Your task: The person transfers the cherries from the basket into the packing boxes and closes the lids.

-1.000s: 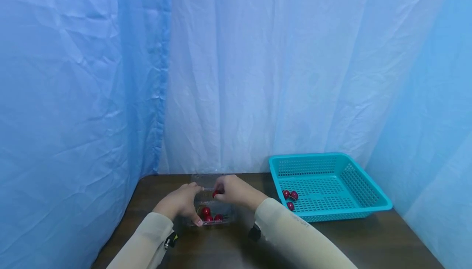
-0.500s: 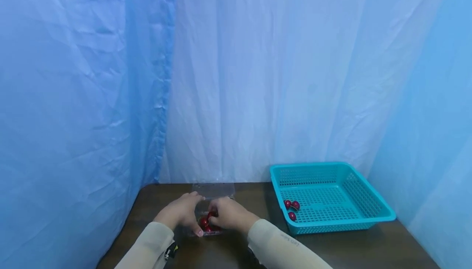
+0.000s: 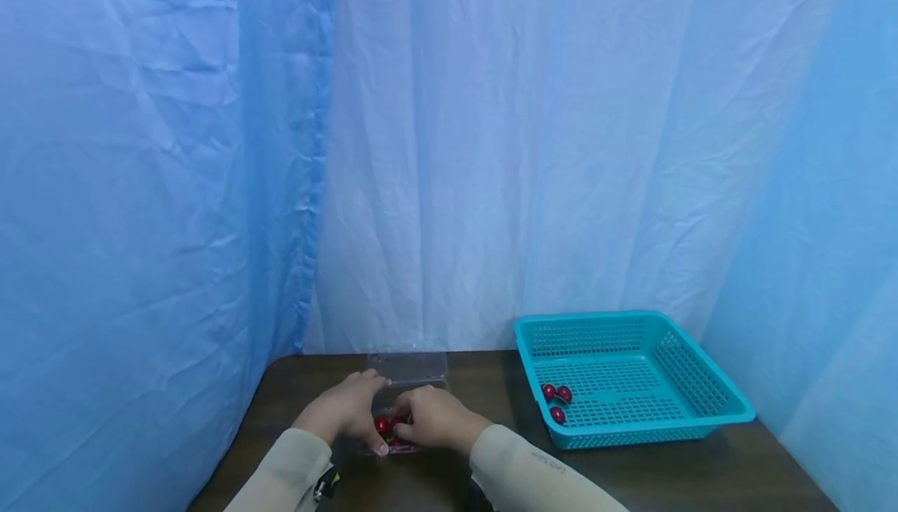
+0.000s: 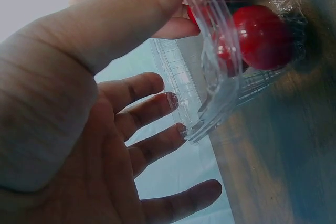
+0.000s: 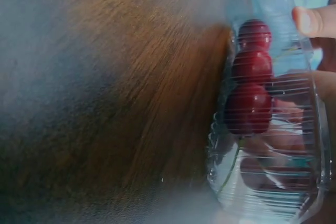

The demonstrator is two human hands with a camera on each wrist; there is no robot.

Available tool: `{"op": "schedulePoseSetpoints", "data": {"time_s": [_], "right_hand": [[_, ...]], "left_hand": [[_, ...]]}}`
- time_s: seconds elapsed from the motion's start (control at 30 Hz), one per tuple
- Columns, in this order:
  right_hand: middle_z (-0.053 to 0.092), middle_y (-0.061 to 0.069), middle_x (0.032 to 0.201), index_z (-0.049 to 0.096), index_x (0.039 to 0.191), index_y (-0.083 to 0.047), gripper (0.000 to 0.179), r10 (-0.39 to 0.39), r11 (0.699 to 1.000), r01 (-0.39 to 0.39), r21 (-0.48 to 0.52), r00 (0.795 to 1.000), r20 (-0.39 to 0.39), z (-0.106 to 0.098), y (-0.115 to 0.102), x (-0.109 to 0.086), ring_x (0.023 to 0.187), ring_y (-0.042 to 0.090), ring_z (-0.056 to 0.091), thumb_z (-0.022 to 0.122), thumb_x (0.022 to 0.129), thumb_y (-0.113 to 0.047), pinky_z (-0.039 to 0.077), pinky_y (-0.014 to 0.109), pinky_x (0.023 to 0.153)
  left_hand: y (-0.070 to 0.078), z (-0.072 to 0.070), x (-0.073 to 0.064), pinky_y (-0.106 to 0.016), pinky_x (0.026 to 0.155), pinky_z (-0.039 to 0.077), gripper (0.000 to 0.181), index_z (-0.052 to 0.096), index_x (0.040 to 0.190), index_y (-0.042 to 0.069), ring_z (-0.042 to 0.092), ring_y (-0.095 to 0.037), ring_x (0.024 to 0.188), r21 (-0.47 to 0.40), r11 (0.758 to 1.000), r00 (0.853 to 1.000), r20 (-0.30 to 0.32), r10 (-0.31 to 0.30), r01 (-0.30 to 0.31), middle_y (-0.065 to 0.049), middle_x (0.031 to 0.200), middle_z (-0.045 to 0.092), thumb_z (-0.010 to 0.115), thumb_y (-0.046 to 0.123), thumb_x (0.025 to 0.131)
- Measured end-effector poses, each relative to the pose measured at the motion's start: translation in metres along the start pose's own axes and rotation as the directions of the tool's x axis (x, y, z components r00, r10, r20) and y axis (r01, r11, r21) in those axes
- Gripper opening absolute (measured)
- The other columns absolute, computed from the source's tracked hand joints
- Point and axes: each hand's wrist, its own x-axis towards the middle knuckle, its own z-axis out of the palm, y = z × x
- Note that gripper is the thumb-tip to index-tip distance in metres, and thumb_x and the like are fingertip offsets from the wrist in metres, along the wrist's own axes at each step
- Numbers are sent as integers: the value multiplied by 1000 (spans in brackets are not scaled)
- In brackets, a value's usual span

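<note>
A clear plastic clamshell box (image 3: 415, 450) with its lid raised at the back holds several red cherries (image 3: 382, 426). My left hand (image 3: 345, 409) holds the box at its left side. Its thumb (image 4: 142, 9) lies over the near rim and its fingertips touch the wall. My right hand (image 3: 436, 417) reaches down into the box. Its curled thumb and forefinger appear to pinch a cherry, partly hidden by the hand. Through the ribbed wall in the right wrist view, three cherries (image 5: 249, 109) show in a row, with a green stem below.
A turquoise basket (image 3: 634, 426) stands on the right of the dark wooden table (image 3: 484, 368), with three cherries (image 3: 557, 415) near its left wall. The clear lid (image 3: 407, 365) leans behind the box. Blue-white curtains (image 3: 435, 146) hang round the back and sides.
My right hand has lowered from above the box into it, bringing a cherry down among the others. The left hand has kept its place on the box. The head view has tilted up slightly.
</note>
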Motion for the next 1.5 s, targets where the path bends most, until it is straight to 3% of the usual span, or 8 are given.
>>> {"op": "schedulePoseSetpoints", "data": {"time_s": [0.33, 0.5, 0.7, 0.93, 1.13, 1.3, 1.5], "right_hand": [[83, -14, 98, 86, 117, -21, 15, -50, 998, 50, 34, 999, 0, -21, 4, 3, 82, -6, 71, 82, 105, -28, 63, 18, 80], [83, -12, 104, 85, 122, -20, 17, -47, 999, 47, 5, 999, -14, -55, 3, -3, 82, -4, 71, 80, 107, -28, 64, 20, 80], [83, -6, 111, 83, 124, -19, 19, 34, 999, -33, 24, 999, -24, -109, 8, -19, 91, 4, 74, 78, 110, -30, 67, 29, 84], [81, 0, 113, 82, 123, -15, 19, 121, 990, -113, 78, 987, -104, -162, 43, -36, 94, 13, 75, 73, 112, -29, 68, 42, 87], [80, 8, 123, 80, 126, -10, 24, 292, 947, -264, 183, 945, -148, -192, 76, -41, 105, 22, 76, 74, 112, -28, 68, 47, 95], [81, 12, 120, 81, 119, -7, 23, 369, 926, -346, 150, 915, -167, -204, 109, -43, 105, 25, 76, 76, 110, -27, 69, 46, 93], [81, 16, 108, 81, 121, -2, 26, 448, 886, -432, 167, 892, -69, -207, 152, -53, 92, 28, 76, 74, 111, -25, 67, 43, 80]], "left_hand": [[0, -5, 6, -75, 115, 55, 109, 63, 160, 17, 57, -44, 149, 11, 1000, 1000, -11, -4, 4, -14, 160, 61, 114, 33, 64], [1, -5, 7, -74, 116, 55, 111, 62, 160, 17, 57, -44, 150, 18, 1000, 1000, -15, -13, 13, -14, 160, 61, 114, 33, 64], [-1, -5, 2, -75, 114, 55, 111, 62, 161, 18, 56, -46, 150, -5, 1000, 1000, -28, -9, 9, -14, 161, 60, 114, 32, 63], [-2, -7, 2, -75, 112, 57, 113, 62, 161, 19, 58, -47, 149, 5, 1000, 998, -62, -11, 11, -15, 160, 61, 114, 31, 62], [-3, -7, 3, -76, 111, 57, 113, 62, 161, 19, 59, -48, 148, -3, 1000, 998, -63, -28, 28, -16, 160, 61, 114, 33, 62], [-3, -7, 0, -76, 110, 57, 114, 61, 162, 19, 58, -49, 148, -18, 1000, 999, -46, -27, 26, -17, 162, 60, 114, 32, 62], [-2, -5, -3, -75, 110, 58, 114, 60, 163, 21, 58, -50, 148, -31, 999, 999, -41, -23, 22, -17, 164, 58, 113, 34, 63]]}}
